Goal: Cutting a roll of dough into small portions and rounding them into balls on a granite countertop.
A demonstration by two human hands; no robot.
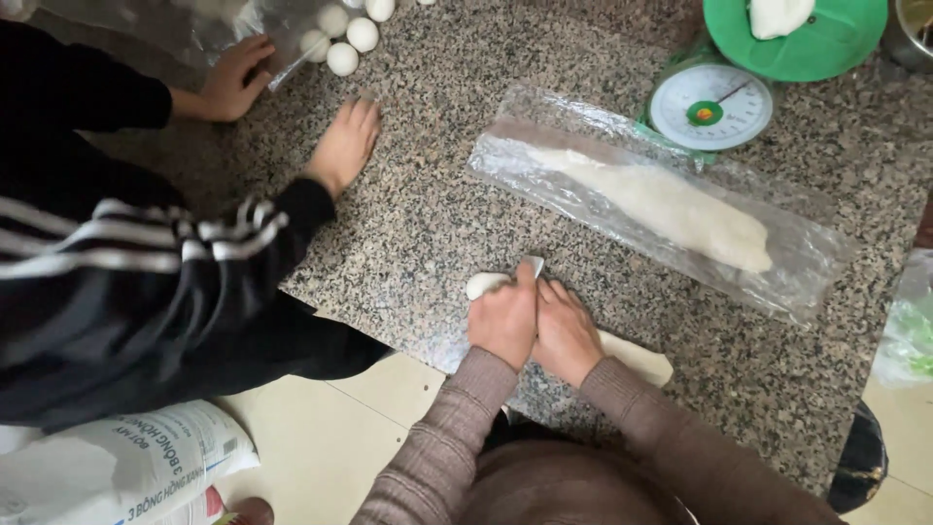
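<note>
Brown ribbed sleeves [457, 428] rise from the bottom edge of the frame, nearest the camera, and end in two hands pressed side by side at lower centre. Under everything spreads the speckled granite table [437, 194], which fills most of the view; pale floor tiles [330, 428] show at lower left.

At the left edge a second person in a black jacket with white stripes [126, 292] leans in. One of that person's hands [342, 146] lies flat on the stone, and the other [231, 78] touches a clear plastic bag [194, 24] in the upper left corner, beside a cluster of small white dough balls [342, 58].

Right of centre a long clear plastic sheet [807, 262] lies slantwise, wrapped around a long log of pale dough [671, 209]. Above it, at upper right, stands a green kitchen scale [709, 105] with a white dial, and a lump of dough [777, 15] sits on its green pan [826, 44]. A printed flour sack [126, 467] lies at lower left.

The left hand [503, 323] is curled closed over a small white piece of dough [483, 284] that peeks out past the knuckles. The right hand [566, 332], touching the left, is closed around what seems to be a thin scraper blade [533, 264], only its tip showing. A flattened strip of dough [637, 355] runs out from under the right hand toward the lower right.
</note>
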